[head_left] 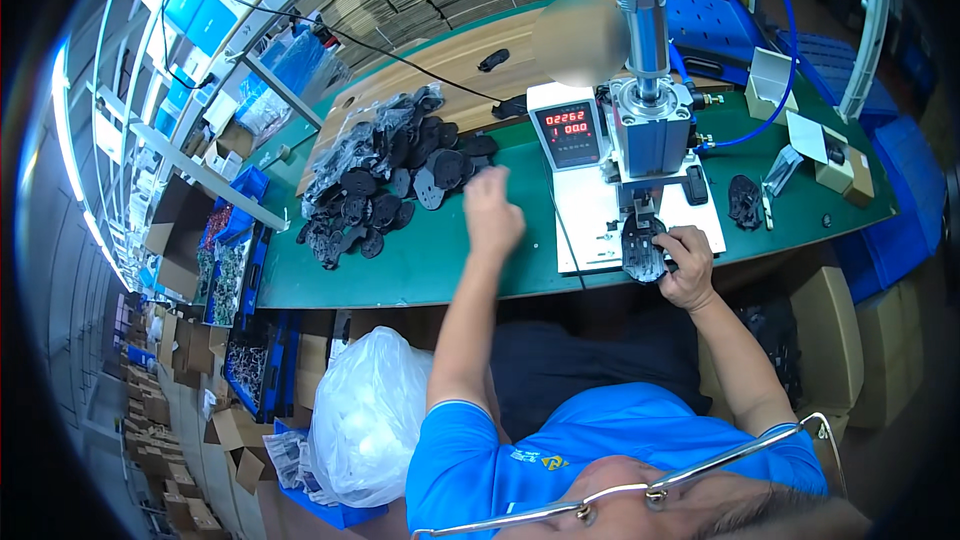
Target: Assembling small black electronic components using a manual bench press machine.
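Observation:
My right hand (688, 265) grips the near right edge of a dark, oval moulded plastic part (640, 252), thumb and fingers closed on its rim. The part lies beneath the head of a metal bench press (652, 125), over its white base plate (590, 205). Farther left, my left hand (493, 215) is at the right edge of a heap of similar black plastic parts (440, 168). Its fingers are curled out of sight and slightly blurred, so whether they hold a part cannot be made out.
A counter box with red digits (568, 130) stands left of the press. One black part (744, 202) and small open cartons (838, 165) lie to the right on the green table (400, 275). A blue air hose (790, 60) arches there. A white plastic bag (368, 420) stands below left.

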The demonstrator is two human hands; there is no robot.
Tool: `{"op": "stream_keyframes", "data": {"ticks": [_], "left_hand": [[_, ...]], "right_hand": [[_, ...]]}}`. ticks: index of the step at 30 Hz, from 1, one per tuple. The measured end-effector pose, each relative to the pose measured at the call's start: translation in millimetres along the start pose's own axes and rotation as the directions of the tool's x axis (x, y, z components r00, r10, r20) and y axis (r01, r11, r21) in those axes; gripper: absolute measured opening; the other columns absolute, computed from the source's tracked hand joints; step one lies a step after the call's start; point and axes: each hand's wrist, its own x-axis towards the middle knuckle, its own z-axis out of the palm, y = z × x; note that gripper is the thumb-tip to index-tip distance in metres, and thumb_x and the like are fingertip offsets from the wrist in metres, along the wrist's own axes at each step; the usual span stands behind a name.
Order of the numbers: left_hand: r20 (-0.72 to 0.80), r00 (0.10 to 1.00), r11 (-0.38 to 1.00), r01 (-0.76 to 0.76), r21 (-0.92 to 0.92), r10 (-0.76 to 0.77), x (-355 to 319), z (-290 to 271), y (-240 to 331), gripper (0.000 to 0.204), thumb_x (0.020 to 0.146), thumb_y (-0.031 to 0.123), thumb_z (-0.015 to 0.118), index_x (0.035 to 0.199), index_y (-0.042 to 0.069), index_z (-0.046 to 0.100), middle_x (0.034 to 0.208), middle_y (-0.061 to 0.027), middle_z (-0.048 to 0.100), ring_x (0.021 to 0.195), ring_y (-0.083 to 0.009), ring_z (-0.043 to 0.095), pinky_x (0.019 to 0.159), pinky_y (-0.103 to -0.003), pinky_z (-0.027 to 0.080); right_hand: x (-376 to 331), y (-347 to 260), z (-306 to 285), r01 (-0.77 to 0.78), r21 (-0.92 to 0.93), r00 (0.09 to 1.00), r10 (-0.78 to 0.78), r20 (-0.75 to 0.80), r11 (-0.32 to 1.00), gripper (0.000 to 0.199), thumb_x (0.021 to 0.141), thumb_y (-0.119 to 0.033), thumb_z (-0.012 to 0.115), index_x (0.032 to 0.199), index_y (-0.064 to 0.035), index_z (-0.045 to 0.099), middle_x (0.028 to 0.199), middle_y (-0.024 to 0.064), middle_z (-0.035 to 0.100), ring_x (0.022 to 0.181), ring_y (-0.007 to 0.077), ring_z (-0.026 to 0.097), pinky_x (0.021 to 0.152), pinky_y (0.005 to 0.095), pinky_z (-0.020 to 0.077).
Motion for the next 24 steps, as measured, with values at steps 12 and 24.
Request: {"op": "stream_keyframes", "data": {"ticks": [12,24], "left_hand": [[-0.091,0.996,0.973,0.030,0.231,-0.009,-9,-18,-101,0.042,0.096,0.018,0.081,0.132,0.000,0.071,0.148,-0.0250,0.071,0.146,-0.0492,0.061,0.126,-0.059,0.046],[0.144,0.900,0.501,0.355,-0.789,-0.411,-114,-47,72,0.028,0.119,0.013,0.067,0.139,-0.005,0.063,0.128,-0.0146,0.073,0.113,-0.0223,0.078,0.100,-0.039,0.066]], "right_hand": [[-1,3,5,-0.015,-0.021,1.000,0.015,-0.001,1.000,0.035,0.075,-0.016,0.080,0.110,-0.0067,0.082,0.104,0.0143,0.071,0.094,0.0382,0.069,0.086,0.0487,0.0545],[2,-2,4,0.003,-0.010,1.000,-0.003,-0.015,1.000,0.032,0.078,-0.012,0.084,0.110,-0.0070,0.083,0.105,0.0120,0.071,0.094,0.0361,0.071,0.087,0.0477,0.0551]]}}
